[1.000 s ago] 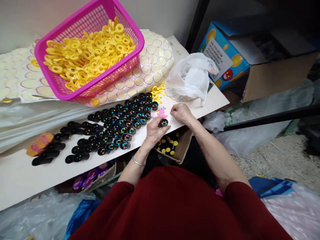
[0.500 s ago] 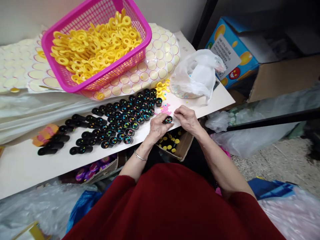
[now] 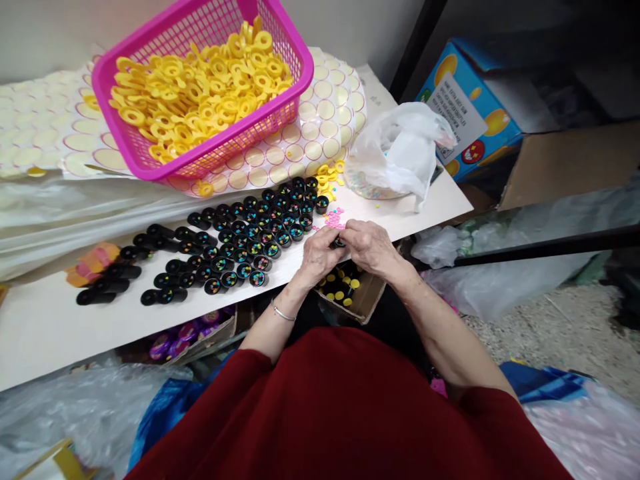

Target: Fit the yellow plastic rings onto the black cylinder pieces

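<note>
At the table's near edge, my left hand is closed round a small black cup with coloured bits inside. My right hand is over the cup's mouth, its fingers pinched together; whatever they hold is hidden. Just beyond the hands lies a scatter of small pink pieces. Yellow ring-shaped pieces are heaped behind them. To the left stand rows of black cups, many holding coloured bits, while other black cups lie on their sides.
A pink basket full of yellow ringed pieces stands at the back on sticker sheets. A white plastic bag sits on the right. Below the table edge is a carton with yellow-topped black pieces. A blue box stands at right.
My right hand has moved left from beside the cup to over its mouth, covering most of it. My left hand keeps its hold on the cup. The view has shifted slightly.
</note>
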Tool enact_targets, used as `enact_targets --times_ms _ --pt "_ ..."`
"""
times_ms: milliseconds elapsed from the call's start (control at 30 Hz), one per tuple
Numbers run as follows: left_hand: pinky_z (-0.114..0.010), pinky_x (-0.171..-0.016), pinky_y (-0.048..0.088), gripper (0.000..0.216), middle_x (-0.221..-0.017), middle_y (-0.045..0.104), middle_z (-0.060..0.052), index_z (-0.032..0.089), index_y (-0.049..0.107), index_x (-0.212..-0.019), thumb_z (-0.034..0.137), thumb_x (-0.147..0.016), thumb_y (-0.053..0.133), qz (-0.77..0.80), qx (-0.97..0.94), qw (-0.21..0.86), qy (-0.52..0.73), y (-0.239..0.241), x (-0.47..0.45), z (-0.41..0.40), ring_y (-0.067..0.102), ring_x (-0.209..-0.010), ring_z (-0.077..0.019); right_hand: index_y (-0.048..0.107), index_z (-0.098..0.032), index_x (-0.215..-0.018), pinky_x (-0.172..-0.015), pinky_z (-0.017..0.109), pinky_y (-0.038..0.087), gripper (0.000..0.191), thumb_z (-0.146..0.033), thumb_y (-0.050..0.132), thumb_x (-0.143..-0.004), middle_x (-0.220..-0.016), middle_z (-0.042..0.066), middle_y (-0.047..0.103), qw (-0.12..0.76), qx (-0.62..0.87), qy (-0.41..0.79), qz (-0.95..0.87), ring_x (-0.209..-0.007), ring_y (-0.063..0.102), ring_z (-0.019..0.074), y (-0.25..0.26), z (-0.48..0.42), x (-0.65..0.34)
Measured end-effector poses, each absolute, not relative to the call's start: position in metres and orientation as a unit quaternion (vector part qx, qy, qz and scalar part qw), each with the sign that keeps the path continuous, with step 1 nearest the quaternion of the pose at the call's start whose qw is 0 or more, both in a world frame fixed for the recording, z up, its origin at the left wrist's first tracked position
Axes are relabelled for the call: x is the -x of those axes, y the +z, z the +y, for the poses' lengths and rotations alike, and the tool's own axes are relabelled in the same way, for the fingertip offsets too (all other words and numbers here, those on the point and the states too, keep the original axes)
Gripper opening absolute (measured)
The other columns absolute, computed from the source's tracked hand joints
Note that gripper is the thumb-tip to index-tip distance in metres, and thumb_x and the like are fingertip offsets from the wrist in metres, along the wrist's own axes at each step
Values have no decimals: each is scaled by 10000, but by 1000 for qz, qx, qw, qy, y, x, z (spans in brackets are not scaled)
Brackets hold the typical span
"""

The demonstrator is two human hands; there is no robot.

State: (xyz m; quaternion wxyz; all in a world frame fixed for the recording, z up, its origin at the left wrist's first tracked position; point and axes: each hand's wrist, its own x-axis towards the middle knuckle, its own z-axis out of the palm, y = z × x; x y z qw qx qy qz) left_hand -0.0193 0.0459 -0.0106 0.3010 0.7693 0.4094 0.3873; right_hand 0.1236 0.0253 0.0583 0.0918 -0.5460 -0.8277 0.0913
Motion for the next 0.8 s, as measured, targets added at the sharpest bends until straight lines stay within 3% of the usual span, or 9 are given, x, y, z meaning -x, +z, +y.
enact_targets --times_ms 167,300,533,667,800 --pt "-258 -686 471 106 -769 620 5 194 645 -782 134 -695 656 411 -763 307 393 -10 20 45 572 -744 -138 639 -173 -859 -635 301 306 252 -106 399 -814 -801 80 601 35 554 108 -825 -725 488 193 67 29 -117" --pt "-254 -695 474 126 -791 637 2 186 658 -813 138 -697 660 399 -761 307 408 -13 19 46 588 -758 -136 656 -163 -870 -635 295 325 239 -108 435 -798 -811 82 616 39 553 141 -820 -731 518 190 69 32 -117" --pt "-253 -690 477 279 -833 656 -6 196 675 -972 228 -697 713 410 -764 295 402 -17 18 46 597 -756 -134 666 -142 -733 -672 257 422 126 -188 549 -739 -710 26 647 236 528 369 -728 -677 564 141 56 65 -142" --pt "-269 -694 485 278 -810 649 -7 194 675 -911 257 -652 754 427 -756 297 397 -19 18 47 604 -767 -148 688 -131 -723 -706 285 430 164 -205 542 -723 -742 45 675 293 619 298 -665 -715 579 161 40 103 -144" --pt "-281 -711 490 235 -808 648 -11 191 668 -855 272 -651 755 430 -753 303 396 -19 18 47 606 -786 -158 698 -140 -799 -755 311 422 195 -244 538 -756 -872 78 675 215 647 215 -699 -814 573 196 31 133 -133"
